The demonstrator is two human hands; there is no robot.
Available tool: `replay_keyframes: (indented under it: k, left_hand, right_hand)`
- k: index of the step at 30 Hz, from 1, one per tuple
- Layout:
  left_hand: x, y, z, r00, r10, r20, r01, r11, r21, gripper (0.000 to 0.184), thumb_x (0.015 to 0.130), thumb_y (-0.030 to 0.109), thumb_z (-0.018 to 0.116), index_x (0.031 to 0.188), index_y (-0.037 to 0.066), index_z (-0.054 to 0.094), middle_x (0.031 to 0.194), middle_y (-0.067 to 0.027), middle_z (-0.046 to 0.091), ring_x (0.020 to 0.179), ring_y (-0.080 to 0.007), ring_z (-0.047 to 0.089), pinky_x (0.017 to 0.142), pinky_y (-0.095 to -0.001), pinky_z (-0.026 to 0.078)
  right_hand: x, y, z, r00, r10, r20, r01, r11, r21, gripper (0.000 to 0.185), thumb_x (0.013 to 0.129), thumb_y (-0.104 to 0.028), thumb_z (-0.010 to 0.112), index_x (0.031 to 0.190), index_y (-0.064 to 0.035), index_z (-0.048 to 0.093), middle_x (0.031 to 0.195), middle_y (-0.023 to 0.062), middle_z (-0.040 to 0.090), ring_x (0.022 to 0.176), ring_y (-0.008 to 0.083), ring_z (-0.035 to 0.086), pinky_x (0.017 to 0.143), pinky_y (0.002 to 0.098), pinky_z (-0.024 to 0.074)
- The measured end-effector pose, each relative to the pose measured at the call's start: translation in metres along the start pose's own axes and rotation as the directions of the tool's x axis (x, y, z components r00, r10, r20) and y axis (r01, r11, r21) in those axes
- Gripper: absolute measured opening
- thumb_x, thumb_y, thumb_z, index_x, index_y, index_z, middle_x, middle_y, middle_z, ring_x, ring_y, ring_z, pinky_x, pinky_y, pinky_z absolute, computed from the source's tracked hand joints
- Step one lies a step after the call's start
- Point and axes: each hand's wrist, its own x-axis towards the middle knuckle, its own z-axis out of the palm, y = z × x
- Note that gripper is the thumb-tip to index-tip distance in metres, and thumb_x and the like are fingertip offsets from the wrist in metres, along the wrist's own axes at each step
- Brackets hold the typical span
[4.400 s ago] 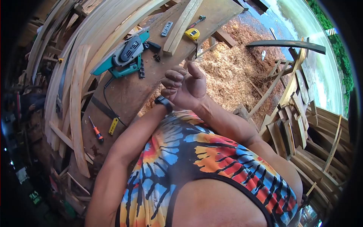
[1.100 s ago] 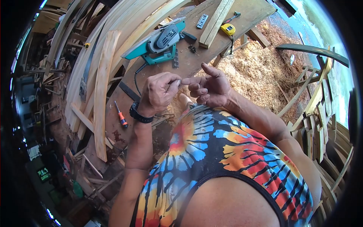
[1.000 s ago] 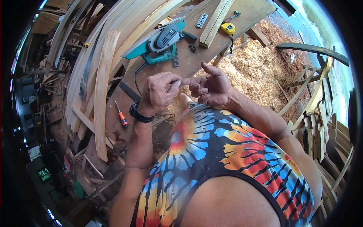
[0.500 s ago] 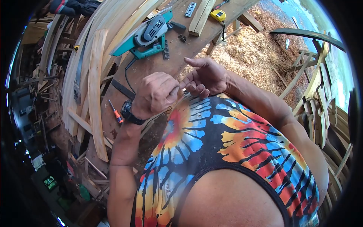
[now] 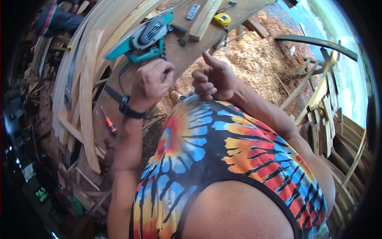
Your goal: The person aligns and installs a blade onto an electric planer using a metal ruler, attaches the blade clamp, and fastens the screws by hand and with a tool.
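My left hand, with a black watch on its wrist, is closed with the fingertips pinched together; whatever they may hold is too small to make out. It is just below the teal power planer in the picture, which lies on the brown board. My right hand faces it across a gap, its fingers curled in and the thumb sticking out, with nothing seen in it. An orange-handled screwdriver lies lower left, and a yellow tape measure sits beside a wooden beam.
Long curved planks run along the left. A grey metal piece lies near the beam. Wood shavings cover the ground beyond the board. Stacked wood stands at right. Another person's dark-clothed limb shows at upper left.
My hands have come apart: the fingertips met before, and my left hand has drawn away to the left. My right hand's fingers are more curled. The other person's clothing shows more at upper left.
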Motion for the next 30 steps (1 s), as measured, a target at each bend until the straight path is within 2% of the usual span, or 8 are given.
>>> replay_keyframes:
  k: [8, 11, 18, 23, 25, 26, 28, 30]
  left_hand:
    - [-0.006, 0.043, 0.039, 0.996, 0.046, 0.079, -0.019, 0.952, -0.307, 0.009, 0.089, -0.003, 0.069, 0.097, -0.005, 0.073, 0.081, -0.0137, 0.071, 0.074, -0.0206, 0.072, 0.066, -0.0326, 0.056]
    - [-0.010, 0.054, 0.034, 0.936, -0.296, 0.188, 0.347, 0.861, -0.371, 0.009, 0.094, 0.002, 0.072, 0.099, -0.005, 0.073, 0.078, -0.0080, 0.071, 0.067, -0.0120, 0.069, 0.061, -0.0290, 0.055]
    - [-0.005, 0.061, 0.043, 0.918, -0.397, 0.023, 0.349, 0.777, -0.524, 0.011, 0.091, 0.003, 0.075, 0.100, -0.002, 0.072, 0.076, -0.0055, 0.070, 0.066, -0.0088, 0.066, 0.059, -0.0263, 0.053]
    - [0.011, 0.085, 0.044, 0.974, -0.222, -0.035, 0.157, 0.786, -0.598, 0.014, 0.095, -0.001, 0.071, 0.109, -0.002, 0.070, 0.089, -0.0067, 0.073, 0.080, -0.0119, 0.072, 0.067, -0.0270, 0.059]
    - [0.002, 0.083, 0.057, 0.951, -0.302, 0.059, 0.210, 0.498, -0.841, 0.009, 0.097, 0.008, 0.071, 0.101, 0.001, 0.075, 0.088, -0.0056, 0.074, 0.071, -0.0111, 0.071, 0.061, -0.0278, 0.058]
    - [-0.009, 0.070, 0.090, 0.915, -0.378, 0.143, 0.231, 0.197, -0.953, 0.013, 0.100, 0.011, 0.069, 0.104, 0.000, 0.076, 0.085, -0.0045, 0.074, 0.070, -0.0104, 0.070, 0.060, -0.0277, 0.057]
    - [-0.011, 0.069, 0.081, 0.919, -0.380, 0.106, 0.290, 0.468, -0.835, 0.017, 0.102, 0.008, 0.067, 0.112, -0.002, 0.076, 0.089, -0.0032, 0.074, 0.071, -0.0080, 0.070, 0.060, -0.0242, 0.057]
    - [-0.013, 0.074, 0.080, 0.811, -0.529, 0.250, 0.444, 0.280, -0.851, 0.024, 0.101, 0.014, 0.070, 0.118, -0.003, 0.074, 0.086, -0.0036, 0.075, 0.068, -0.0077, 0.069, 0.059, -0.0243, 0.058]
  right_hand:
    - [-0.012, 0.000, -0.024, 0.955, -0.281, 0.093, 0.252, 0.937, 0.241, 0.065, 0.101, -0.072, 0.046, 0.078, -0.0112, 0.049, 0.068, -0.0002, 0.042, 0.057, 0.0128, 0.037, 0.068, 0.0330, 0.0375]
    - [-0.013, 0.003, -0.018, 0.959, -0.279, 0.048, 0.259, 0.934, 0.244, 0.064, 0.101, -0.072, 0.047, 0.080, -0.0113, 0.050, 0.069, 0.0001, 0.043, 0.057, 0.0129, 0.037, 0.068, 0.0334, 0.0377]
    - [-0.013, 0.007, -0.019, 0.960, -0.271, 0.071, 0.249, 0.941, 0.228, 0.067, 0.100, -0.074, 0.046, 0.082, -0.0101, 0.053, 0.070, 0.0009, 0.045, 0.059, 0.0145, 0.039, 0.068, 0.0347, 0.0387]
    - [-0.024, 0.019, -0.025, 0.874, -0.259, -0.411, 0.326, 0.940, 0.101, 0.073, 0.098, -0.075, 0.045, 0.116, -0.0066, 0.066, 0.094, 0.0106, 0.069, 0.078, 0.0258, 0.061, 0.075, 0.0426, 0.0487]
    - [-0.031, 0.023, -0.006, 0.713, -0.191, -0.674, 0.327, 0.942, 0.079, 0.080, 0.095, -0.078, 0.048, 0.132, -0.0093, 0.064, 0.115, 0.0112, 0.068, 0.093, 0.0292, 0.063, 0.073, 0.0436, 0.0495]
    - [-0.027, 0.023, -0.009, 0.755, -0.214, -0.620, 0.373, 0.917, 0.138, 0.082, 0.094, -0.080, 0.047, 0.134, -0.0102, 0.063, 0.110, 0.0101, 0.069, 0.086, 0.0278, 0.063, 0.074, 0.0436, 0.0502]
    - [-0.030, 0.028, -0.035, 0.840, -0.326, -0.433, 0.331, 0.941, -0.066, 0.088, 0.093, -0.083, 0.046, 0.127, -0.0042, 0.066, 0.092, 0.0099, 0.070, 0.070, 0.0202, 0.060, 0.064, 0.0379, 0.0501]
    - [-0.030, 0.025, -0.041, 0.936, -0.289, -0.201, 0.289, 0.957, -0.030, 0.088, 0.093, -0.085, 0.044, 0.114, -0.0038, 0.070, 0.084, 0.0059, 0.067, 0.067, 0.0155, 0.056, 0.062, 0.0334, 0.0445]
